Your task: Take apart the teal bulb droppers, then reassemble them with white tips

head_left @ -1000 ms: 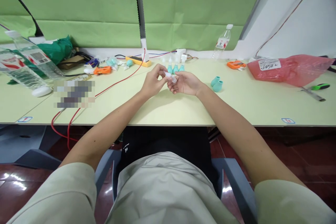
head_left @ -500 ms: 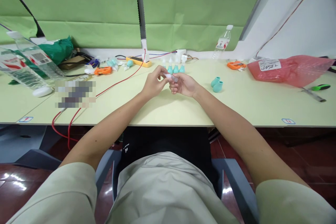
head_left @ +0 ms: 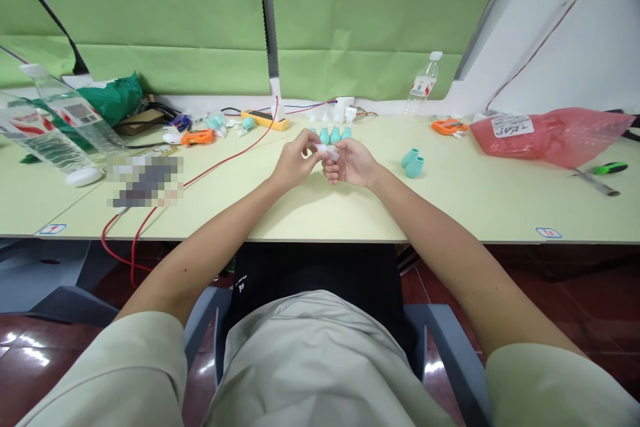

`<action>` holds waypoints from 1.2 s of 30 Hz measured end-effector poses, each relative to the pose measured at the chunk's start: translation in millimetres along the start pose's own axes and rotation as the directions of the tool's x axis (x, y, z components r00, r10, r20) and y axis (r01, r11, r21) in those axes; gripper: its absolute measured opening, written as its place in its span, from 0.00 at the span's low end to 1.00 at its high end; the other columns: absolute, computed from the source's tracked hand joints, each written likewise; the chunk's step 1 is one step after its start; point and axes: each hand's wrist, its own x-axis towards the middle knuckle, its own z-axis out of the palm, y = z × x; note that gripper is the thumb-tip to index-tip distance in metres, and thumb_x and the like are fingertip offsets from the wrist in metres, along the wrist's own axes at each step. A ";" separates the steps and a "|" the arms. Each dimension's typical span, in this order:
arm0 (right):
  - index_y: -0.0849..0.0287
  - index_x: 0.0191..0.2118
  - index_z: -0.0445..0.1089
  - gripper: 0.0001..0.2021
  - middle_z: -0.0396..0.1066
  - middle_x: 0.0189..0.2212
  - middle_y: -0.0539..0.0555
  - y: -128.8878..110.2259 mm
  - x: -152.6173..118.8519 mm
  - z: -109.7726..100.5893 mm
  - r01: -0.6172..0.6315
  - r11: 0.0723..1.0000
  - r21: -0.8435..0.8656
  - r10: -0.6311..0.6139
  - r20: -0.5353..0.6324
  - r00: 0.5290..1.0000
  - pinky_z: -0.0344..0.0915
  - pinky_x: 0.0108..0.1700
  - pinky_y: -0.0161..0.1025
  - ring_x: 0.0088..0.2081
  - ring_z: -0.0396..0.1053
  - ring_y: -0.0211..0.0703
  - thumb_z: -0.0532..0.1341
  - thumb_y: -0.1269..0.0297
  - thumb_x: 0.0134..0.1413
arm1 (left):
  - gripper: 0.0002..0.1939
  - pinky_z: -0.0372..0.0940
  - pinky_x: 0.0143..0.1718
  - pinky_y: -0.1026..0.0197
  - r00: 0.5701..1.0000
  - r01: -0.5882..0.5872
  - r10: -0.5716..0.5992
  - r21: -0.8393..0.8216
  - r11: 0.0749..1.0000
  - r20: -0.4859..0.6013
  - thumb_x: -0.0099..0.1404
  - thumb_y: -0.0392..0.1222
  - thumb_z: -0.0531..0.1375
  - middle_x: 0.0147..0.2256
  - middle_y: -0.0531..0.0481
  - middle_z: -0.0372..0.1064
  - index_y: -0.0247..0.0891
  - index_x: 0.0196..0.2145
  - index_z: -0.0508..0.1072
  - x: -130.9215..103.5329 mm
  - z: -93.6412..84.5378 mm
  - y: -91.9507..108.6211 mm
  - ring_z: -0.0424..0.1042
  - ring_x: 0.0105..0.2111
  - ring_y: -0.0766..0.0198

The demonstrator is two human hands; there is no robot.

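My left hand (head_left: 296, 161) pinches one end of a small white and clear plastic piece (head_left: 329, 149) between thumb and fingertips. From the other side, my right hand (head_left: 357, 164) has its fingers closed on the same piece, partly covering it. Both hands are just above the table. Right behind them stands a row of teal rubber bulbs (head_left: 335, 135); white tips show above them, such as the white nozzle (head_left: 351, 114) at the right end. Two more teal bulbs (head_left: 414, 166) without tips lie close together to the right of my right hand.
Large plastic bottles (head_left: 75, 113) lean at the left, near an orange tool (head_left: 198, 137) and a yellow meter (head_left: 265, 119). Red cables (head_left: 215, 163) cross the left side. Rightward are an orange tool (head_left: 449, 127), a red plastic bag (head_left: 550, 137) and a green-handled screwdriver (head_left: 611, 167).
The plastic piece has tilted slightly between my fingers and now lies flatter. Both hands stay in nearly the same place; the view has shifted slightly.
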 end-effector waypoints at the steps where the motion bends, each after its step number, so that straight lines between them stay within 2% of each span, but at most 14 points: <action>1: 0.54 0.31 0.61 0.14 0.54 0.20 0.48 -0.2 -0.1 0.2 -0.007 1.000 -0.004 0.007 -0.001 1.000 0.62 0.26 0.38 0.22 0.55 0.42 0.55 0.50 0.63 | 0.12 0.66 0.38 0.60 1.000 -0.004 0.003 0.009 1.000 0.008 0.66 0.43 0.67 0.33 0.56 0.74 0.42 0.41 0.67 -0.2 -0.3 0.0 0.74 0.33 0.66; 7: 0.55 0.30 0.62 0.13 0.50 0.21 0.46 0.9 0.7 -0.9 0.016 0.998 -0.054 -0.018 -0.047 0.999 0.56 0.23 0.35 0.22 0.51 0.39 0.57 0.56 0.64 | 0.08 0.66 0.38 0.60 0.996 -0.084 0.082 0.026 0.996 0.040 0.69 0.43 0.65 0.35 0.54 0.74 0.42 0.42 0.68 -1.8 -0.7 -1.9 0.73 0.34 0.66; 15: 0.54 0.29 0.60 0.18 0.53 0.21 0.48 -0.4 -0.6 1.9 -0.004 0.997 -0.079 0.002 -0.028 1.000 0.60 0.25 0.36 0.23 0.54 0.40 0.56 0.47 0.66 | 0.10 0.67 0.38 0.60 0.996 -0.089 0.089 0.035 0.995 0.017 0.69 0.44 0.65 0.36 0.54 0.72 0.42 0.42 0.66 -1.8 -0.7 -6.2 0.73 0.33 0.66; 21: 0.55 0.28 0.62 0.16 0.53 0.21 0.48 0.6 -0.5 3.6 0.081 0.991 -0.110 -0.092 -0.101 0.991 0.56 0.23 0.35 0.23 0.52 0.39 0.60 0.54 0.64 | 0.12 0.67 0.38 0.60 0.997 -0.074 0.074 0.026 0.997 0.024 0.68 0.46 0.65 0.36 0.54 0.72 0.43 0.42 0.66 -3.1 0.3 -5.7 0.73 0.34 0.66; 23: 0.55 0.28 0.63 0.17 0.53 0.20 0.48 -0.7 -0.6 6.1 0.069 0.989 -0.130 -0.086 -0.132 0.987 0.56 0.23 0.36 0.22 0.52 0.39 0.60 0.51 0.64 | 0.11 0.67 0.38 0.60 0.997 -0.070 0.069 0.033 0.997 0.015 0.68 0.46 0.65 0.36 0.53 0.72 0.43 0.42 0.67 -2.8 -0.9 -5.9 0.73 0.33 0.66; 25: 0.55 0.29 0.65 0.22 0.55 0.19 0.48 -2.5 -1.5 7.7 0.051 0.986 -0.157 -0.071 -0.123 0.990 0.57 0.23 0.36 0.21 0.54 0.39 0.59 0.43 0.65 | 0.11 0.68 0.38 0.60 0.998 -0.058 0.058 0.043 0.997 0.002 0.68 0.46 0.65 0.36 0.53 0.73 0.42 0.42 0.68 -2.3 -2.6 -6.2 0.72 0.33 0.66; 28: 0.55 0.31 0.67 0.31 0.60 0.19 0.49 -3.4 -2.2 7.1 0.033 0.978 -0.208 -0.050 -0.077 0.996 0.61 0.24 0.38 0.21 0.58 0.41 0.55 0.28 0.61 | 0.10 0.69 0.39 0.59 0.998 -0.059 0.059 0.034 0.998 0.003 0.69 0.45 0.64 0.37 0.51 0.76 0.41 0.46 0.72 -2.0 -4.7 -5.2 0.74 0.33 0.65; 31: 0.55 0.33 0.68 0.36 0.66 0.21 0.52 -5.0 -0.1 4.2 0.037 0.954 -0.296 -0.064 -0.083 0.994 0.64 0.24 0.39 0.22 0.63 0.42 0.51 0.21 0.58 | 0.12 0.69 0.40 0.59 0.996 -0.084 0.083 0.027 0.996 0.031 0.71 0.44 0.62 0.39 0.48 0.79 0.41 0.51 0.77 -2.3 -5.8 -2.2 0.76 0.36 0.63; 34: 0.56 0.34 0.68 0.35 0.69 0.22 0.54 -19.5 -6.3 -0.9 0.095 0.892 -0.441 -0.201 -0.199 0.959 0.66 0.25 0.38 0.23 0.67 0.43 0.55 0.23 0.57 | 0.12 0.69 0.39 0.59 0.993 -0.114 0.113 0.030 0.993 0.023 0.73 0.46 0.62 0.39 0.47 0.80 0.42 0.50 0.79 -2.3 -7.1 -0.1 0.77 0.37 0.62; 36: 0.56 0.34 0.69 0.30 0.70 0.23 0.54 -38.9 -25.0 -7.9 0.169 0.811 -0.560 -0.387 -0.297 0.873 0.68 0.27 0.38 0.25 0.69 0.43 0.61 0.29 0.60 | 0.12 0.69 0.38 0.60 0.993 -0.115 0.115 0.029 0.993 0.004 0.73 0.48 0.62 0.40 0.47 0.80 0.41 0.48 0.79 -2.0 -8.2 -0.3 0.77 0.36 0.63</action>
